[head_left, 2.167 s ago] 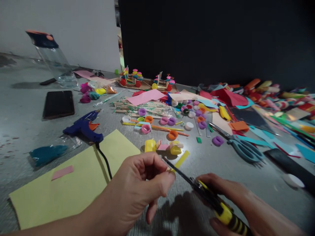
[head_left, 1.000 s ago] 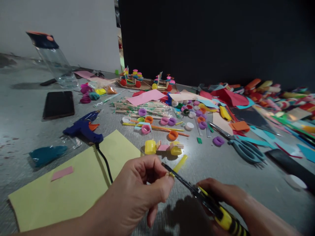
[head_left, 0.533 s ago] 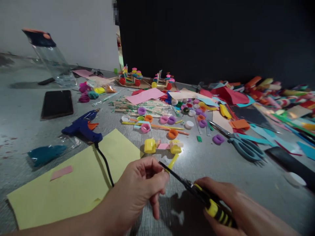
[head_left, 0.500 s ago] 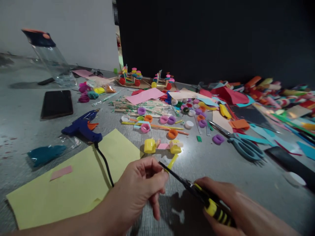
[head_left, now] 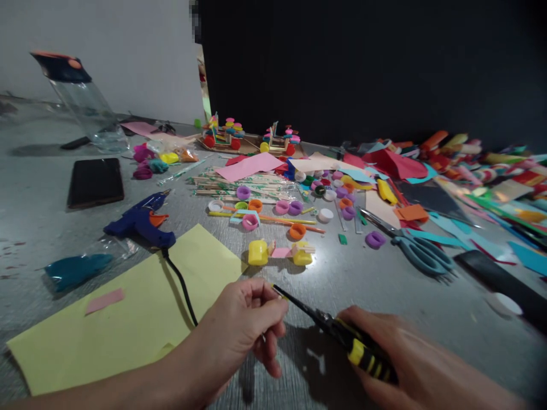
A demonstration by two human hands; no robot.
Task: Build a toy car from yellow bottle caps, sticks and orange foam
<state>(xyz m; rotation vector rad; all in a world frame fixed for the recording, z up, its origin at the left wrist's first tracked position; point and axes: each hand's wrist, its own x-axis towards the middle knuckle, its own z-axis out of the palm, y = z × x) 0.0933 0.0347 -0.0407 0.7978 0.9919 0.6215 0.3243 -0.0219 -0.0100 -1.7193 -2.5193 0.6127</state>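
Two hands: both busy above the grey table (head_left: pixel 350 273).
Left hand (head_left: pixel 245 319): thumb and fingers pinching a yellow strip (head_left: pixel 279 291), mostly hidden, at the plier tip.
Right hand (head_left: pixel 391 347): wrapped round handles of black-and-yellow pliers (head_left: pixel 327 323), nose pointing at left fingertips.
Yellow-capped piece (head_left: pixel 258 253): on table just beyond left hand, pink bit between its caps.
Glue gun (head_left: pixel 139 219): far left, cord crossing yellow sheet (head_left: pixel 128 330).
Scissors (head_left: pixel 421 253): beyond right hand.

Yellow paper (head_left: pixel 141 307) and scissors (head_left: pixel 400 240) lie on a grey table (head_left: pixel 376 287).
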